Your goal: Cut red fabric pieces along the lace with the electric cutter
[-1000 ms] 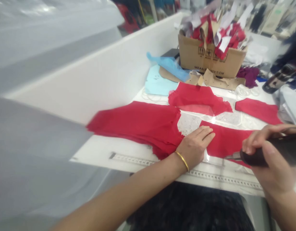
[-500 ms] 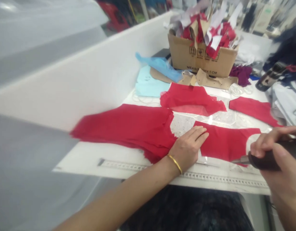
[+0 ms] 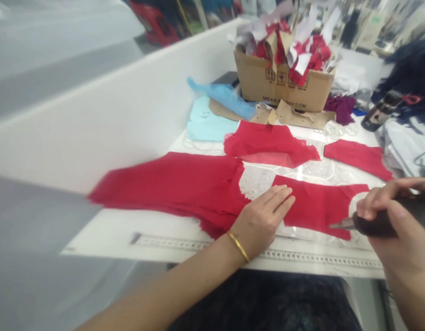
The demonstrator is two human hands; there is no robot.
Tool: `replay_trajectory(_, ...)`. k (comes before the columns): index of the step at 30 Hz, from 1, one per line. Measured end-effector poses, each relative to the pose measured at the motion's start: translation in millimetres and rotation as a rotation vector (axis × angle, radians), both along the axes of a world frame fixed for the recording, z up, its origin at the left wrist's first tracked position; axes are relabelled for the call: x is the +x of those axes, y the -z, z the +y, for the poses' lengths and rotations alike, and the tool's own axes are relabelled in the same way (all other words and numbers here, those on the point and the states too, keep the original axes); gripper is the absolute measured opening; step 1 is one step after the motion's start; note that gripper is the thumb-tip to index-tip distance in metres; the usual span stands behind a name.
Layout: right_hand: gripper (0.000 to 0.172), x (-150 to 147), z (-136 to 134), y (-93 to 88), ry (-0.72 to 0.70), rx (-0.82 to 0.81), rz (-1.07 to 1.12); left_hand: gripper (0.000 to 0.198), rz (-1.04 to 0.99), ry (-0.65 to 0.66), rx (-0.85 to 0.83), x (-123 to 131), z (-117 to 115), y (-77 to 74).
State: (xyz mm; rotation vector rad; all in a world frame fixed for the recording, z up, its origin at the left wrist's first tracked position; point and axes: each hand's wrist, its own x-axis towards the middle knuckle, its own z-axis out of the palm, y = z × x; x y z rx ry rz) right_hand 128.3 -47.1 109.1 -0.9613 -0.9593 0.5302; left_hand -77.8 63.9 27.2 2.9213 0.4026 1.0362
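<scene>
My left hand (image 3: pixel 262 218) lies flat, fingers stretched out, on the left end of a small red fabric piece (image 3: pixel 319 207). In my right hand (image 3: pixel 402 220) is a dark-handled tool (image 3: pixel 374 224) with a pointed metal tip. That tip is over the lower edge of the same piece, near its right corner; whether it touches the cloth I cannot tell. Left of my left hand spreads a larger pile of red fabric (image 3: pixel 174 184). Two more red pieces, a wide one (image 3: pixel 267 140) and a narrower one (image 3: pixel 357 156), lie farther back.
A measuring tape strip (image 3: pixel 302 256) runs along the table's front edge. At the back stands a cardboard box (image 3: pixel 284 87) heaped with scraps. Near it are light-blue sheets (image 3: pixel 210 126), brown card pieces (image 3: pixel 305 117) and a dark bottle (image 3: pixel 381 110). A white panel (image 3: pixel 112 101) borders the left.
The whole view has shifted slightly, so most things sit a little farther left. The tool's tip shows more plainly at the fabric's lower edge. My left hand stays on the small red piece.
</scene>
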Motion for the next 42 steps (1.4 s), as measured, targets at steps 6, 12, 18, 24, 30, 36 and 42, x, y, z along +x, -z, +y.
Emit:
replay_trajectory(6,0.024,-5,42,5.2,-0.008,0.063,-0.033,0.046,0.035,0.030,0.022,-9,-6,3.9)
replay_trajectory(12,0.024,-28,95,13.2,-0.046,0.125,-0.075,0.040,0.055,0.034,0.038,-13,-8,13.8)
replay_trajectory(18,0.021,-49,125,16.2,-0.044,0.129,-0.073,0.037,-0.015,0.006,0.100,-11,-7,12.4)
replay_trajectory(24,0.022,-53,135,17.2,-0.010,0.122,-0.074,0.034,-0.001,-0.012,0.079,-9,-10,13.6)
replay_trajectory(30,0.022,-57,137,15.1,0.006,0.123,-0.072,0.030,-0.002,-0.003,0.055,-10,-11,16.3)
replay_trajectory(36,0.016,-60,138,17.6,-0.015,0.120,-0.018,0.039,0.028,-0.014,0.066,-11,-11,20.5)
replay_trajectory(42,0.022,-63,120,18.4,-0.121,0.170,-0.041,0.032,0.003,-0.027,0.061,-9,-13,20.0)
